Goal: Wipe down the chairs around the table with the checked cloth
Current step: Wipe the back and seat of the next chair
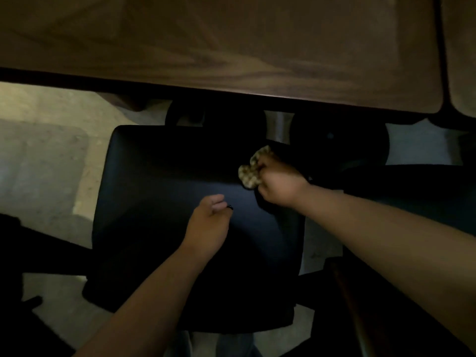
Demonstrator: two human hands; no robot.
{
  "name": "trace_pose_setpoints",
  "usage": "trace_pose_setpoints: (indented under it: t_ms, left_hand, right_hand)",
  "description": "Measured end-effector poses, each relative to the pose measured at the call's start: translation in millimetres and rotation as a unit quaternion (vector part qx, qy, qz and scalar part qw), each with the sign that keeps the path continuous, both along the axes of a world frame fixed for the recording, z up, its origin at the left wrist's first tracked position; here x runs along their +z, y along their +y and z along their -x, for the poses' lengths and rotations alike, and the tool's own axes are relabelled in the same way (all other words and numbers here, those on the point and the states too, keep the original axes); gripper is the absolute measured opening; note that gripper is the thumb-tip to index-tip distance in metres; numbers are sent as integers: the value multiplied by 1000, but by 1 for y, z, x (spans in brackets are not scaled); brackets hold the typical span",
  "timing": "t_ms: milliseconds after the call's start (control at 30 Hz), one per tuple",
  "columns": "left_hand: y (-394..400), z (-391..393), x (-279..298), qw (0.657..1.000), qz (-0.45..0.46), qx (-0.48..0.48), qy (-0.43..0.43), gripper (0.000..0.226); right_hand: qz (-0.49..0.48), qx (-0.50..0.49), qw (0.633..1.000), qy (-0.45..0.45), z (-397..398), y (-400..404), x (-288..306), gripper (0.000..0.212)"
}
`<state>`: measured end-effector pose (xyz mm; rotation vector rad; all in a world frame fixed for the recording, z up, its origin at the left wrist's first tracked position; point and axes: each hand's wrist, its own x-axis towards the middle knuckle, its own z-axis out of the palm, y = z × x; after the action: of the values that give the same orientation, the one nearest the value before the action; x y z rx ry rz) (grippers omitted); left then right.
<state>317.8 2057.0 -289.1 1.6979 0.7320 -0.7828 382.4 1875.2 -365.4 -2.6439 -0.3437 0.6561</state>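
The checked cloth (pixel 251 168) is bunched in the right hand (pixel 279 184), whose fingers curl round it at the far right part of the black chair seat (pixel 164 202). The left hand (pixel 207 222) hovers over the seat's middle, fingers loosely curled, holding nothing. Dim light blurs the cloth's pattern, and the wooden table (pixel 231 42) hides the chair's far parts.

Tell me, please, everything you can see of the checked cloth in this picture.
The checked cloth is a small piece of soft fabric with a pale and dark check, bunched into a crumpled wad. The right hand holds it in a closed grip, so part of it is hidden and only the bunched end pokes out past the fingers. It sits at the far right part of the black chair seat, near the table edge. The dim light hides finer detail.
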Motion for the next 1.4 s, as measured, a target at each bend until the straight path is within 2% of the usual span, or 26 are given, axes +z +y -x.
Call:
trace_pose_setpoints:
  t_ms: [67,100,167,233,300,367,467,533,600,667,733,767,900,967,1000,1067,1100,1200,1300,1400]
  left_hand:
    - [7,-3,2,1000,-2,-1,1,32]
    - [11,-4,4,1000,-1,-4,0,33]
    - [18,-7,7,1000,3,-16,-6,36]
    - [28,-11,8,999,8,-28,-19,38]
    - [39,-15,8,998,10,-51,-30,40]
    - [54,-21,9,995,7,-91,-37,43]
    - [83,-35,13,985,-14,-164,-56,49]
    - [109,-46,21,980,-31,-181,-72,50]
    - [140,-57,32,979,-50,-173,-93,48]
    - [173,-66,47,980,-60,-152,-116,44]
    - [208,-69,62,978,-68,-127,-148,40]
    - [226,-69,69,976,-74,-120,-166,38]
    - [286,-55,86,973,-89,-108,-185,34]
    - [302,-41,86,981,-83,-84,-153,31]
    - [305,-35,86,988,-68,-55,-128,27]
    - [307,-26,86,998,-2,18,-68,14]
    - [307,-25,86,997,29,47,-51,15]
    - [309,-27,81,996,67,42,-48,12]
    - [313,-28,77,995,94,21,-10,21]
    - [319,-27,75,988,149,29,41,12]
  right_hand:
    - [27,55,998,-15,6,4,3,48]
    - [31,32,999,-11,2,6,4,53]
    - [34,-85,995,36,-14,12,7,65]
    - [50,-172,981,71,-25,23,0,66]
    - [115,-181,974,68,-24,39,-6,61]
    - [140,-176,973,50,-15,55,-6,57]
    - [92,-188,977,42,0,86,9,59]
    - [-10,-214,976,47,14,121,29,48]
    - [-170,-293,936,97,36,170,59,27]
    - [-332,-358,852,191,64,222,94,22]
    - [-424,-394,775,254,93,271,122,22]
    - [-445,-397,756,268,108,292,132,22]
    - [-457,-411,723,316,144,359,157,35]
    - [-438,-464,690,341,141,373,161,27]
    - [-428,-487,674,354,135,376,162,27]
    - [-413,-532,642,367,119,381,159,40]
    - [-409,-549,625,375,111,383,155,42]
    - [-414,-556,577,431,91,390,143,38]
    - [-410,-535,575,463,84,393,126,35]
    - [-408,-515,595,463,89,393,113,32]
